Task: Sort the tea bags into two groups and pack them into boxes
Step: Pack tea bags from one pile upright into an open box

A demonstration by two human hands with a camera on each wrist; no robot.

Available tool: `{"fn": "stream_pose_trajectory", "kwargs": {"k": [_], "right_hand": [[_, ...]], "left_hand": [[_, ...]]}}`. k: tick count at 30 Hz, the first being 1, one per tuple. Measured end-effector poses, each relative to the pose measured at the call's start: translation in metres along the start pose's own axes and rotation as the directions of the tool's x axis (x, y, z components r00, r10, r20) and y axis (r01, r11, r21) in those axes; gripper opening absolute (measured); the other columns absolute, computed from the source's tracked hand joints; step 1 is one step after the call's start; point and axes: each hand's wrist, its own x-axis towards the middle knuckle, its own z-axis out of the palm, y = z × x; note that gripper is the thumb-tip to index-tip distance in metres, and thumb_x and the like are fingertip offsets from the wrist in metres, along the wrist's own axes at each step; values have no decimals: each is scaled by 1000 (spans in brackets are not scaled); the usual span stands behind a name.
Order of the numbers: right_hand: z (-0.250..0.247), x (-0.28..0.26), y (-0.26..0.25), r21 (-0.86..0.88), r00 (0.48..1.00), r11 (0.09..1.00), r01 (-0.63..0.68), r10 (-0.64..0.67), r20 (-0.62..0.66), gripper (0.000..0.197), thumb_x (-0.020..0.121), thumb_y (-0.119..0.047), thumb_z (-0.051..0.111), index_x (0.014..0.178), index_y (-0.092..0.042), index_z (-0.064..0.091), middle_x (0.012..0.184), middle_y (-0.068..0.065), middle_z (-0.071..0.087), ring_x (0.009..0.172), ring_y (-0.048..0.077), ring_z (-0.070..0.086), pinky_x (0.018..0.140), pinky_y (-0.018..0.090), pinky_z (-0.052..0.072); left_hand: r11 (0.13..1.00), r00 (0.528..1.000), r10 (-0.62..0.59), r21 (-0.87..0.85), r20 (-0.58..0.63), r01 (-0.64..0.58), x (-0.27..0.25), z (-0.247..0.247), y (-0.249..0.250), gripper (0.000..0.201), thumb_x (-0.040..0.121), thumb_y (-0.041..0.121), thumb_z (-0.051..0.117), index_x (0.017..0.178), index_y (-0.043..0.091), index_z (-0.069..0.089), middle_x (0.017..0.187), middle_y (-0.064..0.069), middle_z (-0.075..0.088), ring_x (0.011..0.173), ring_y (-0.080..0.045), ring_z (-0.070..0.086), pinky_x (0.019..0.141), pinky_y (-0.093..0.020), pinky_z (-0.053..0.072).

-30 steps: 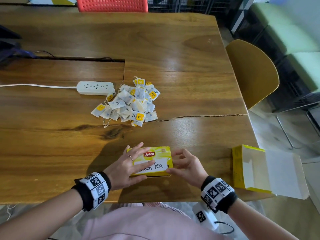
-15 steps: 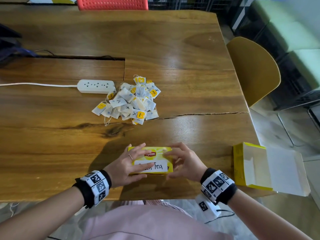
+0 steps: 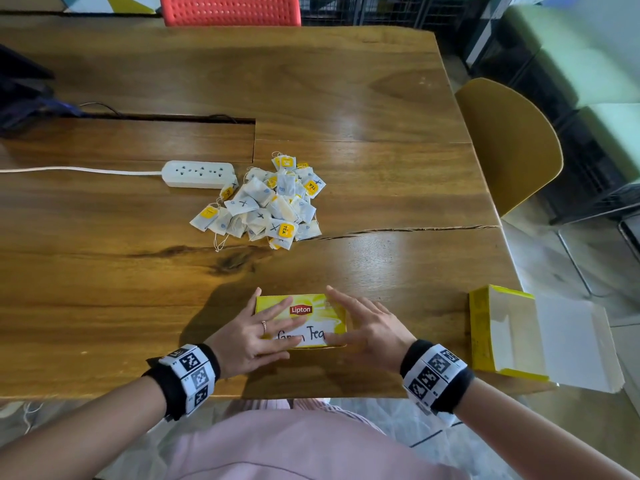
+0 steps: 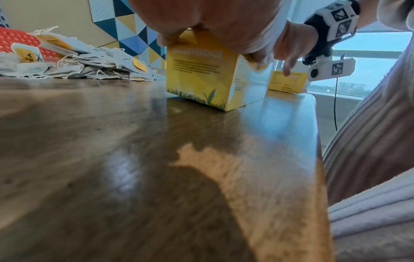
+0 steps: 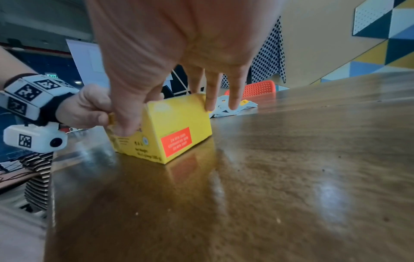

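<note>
A closed yellow Lipton box marked "Green Tea" stands near the table's front edge. My left hand lies over its left part, straight fingers flat on the lid, thumb at the front. My right hand is at the box's right end, fingers stretched straight along the top edge. In the right wrist view its thumb presses the box on the near face. A loose pile of white tea bags with yellow tags lies further back. A second yellow box sits open at the right edge, its inside white.
A white power strip with its cable lies left of the pile. A crack runs across the wooden table. A yellow chair stands at the right side, a red chair at the far end.
My right hand went from curled at the box's right end to fingers stretched straight along it. The left hand has hardly shifted on the lid. The box stays in place.
</note>
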Motion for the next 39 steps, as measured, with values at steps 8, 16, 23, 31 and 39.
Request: {"fn": "stream_pose_trajectory", "kwargs": {"k": [8, 16, 23, 31, 39], "right_hand": [[13, 2, -2, -180, 998, 982, -64, 67, 14, 76, 87, -53, 50, 147, -12, 29, 154, 9, 28, 143, 27, 22, 107, 59, 29], [21, 3, -5, 417, 917, 854, -311, 384, -104, 113, 67, -44, 82, 152, -13, 13, 160, 4, 3, 146, 12, 7, 117, 28, 17], [17, 12, -11, 496, 836, 750, -438, 543, -82, 101, 59, -44, 87, 142, -10, 42, 130, -2, 46, 115, 10, 49, 98, 27, 47], [7, 15, -16, 493, 797, 702, -514, 603, -27, 95, 62, -38, 86, 143, -17, 40, 128, -2, 46, 105, 7, 51, 84, 13, 47], [-12, 22, -22, 600, 750, 618, -509, 660, -42, 62, 60, -13, 88, 117, -18, 64, 100, -5, 58, 82, 6, 58, 69, 16, 53]], "left_hand": [[976, 979, -205, 71, -18, 206, -27, 3, -1, 58, 100, 39, 42, 148, 8, 29, 153, -22, 28, 144, -41, 21, 111, -54, 29], [837, 868, -493, -305, -63, 453, -11, -10, 9, 68, 92, 57, 48, 144, 13, 42, 161, -1, 15, 148, -14, 15, 113, -35, 30], [560, 563, -812, -484, -155, 673, 1, -12, 12, 60, 79, 61, 64, 117, 15, 65, 115, 2, 58, 101, -12, 61, 69, -25, 59], [449, 485, -872, -507, -67, 736, 6, -13, 13, 68, 71, 38, 77, 131, 16, 55, 118, 5, 55, 103, -8, 58, 67, -14, 56], [358, 458, -881, -469, 115, 807, 8, -21, 13, 88, 59, 47, 85, 137, 26, 48, 125, 10, 39, 113, -10, 48, 71, -24, 58]]}}
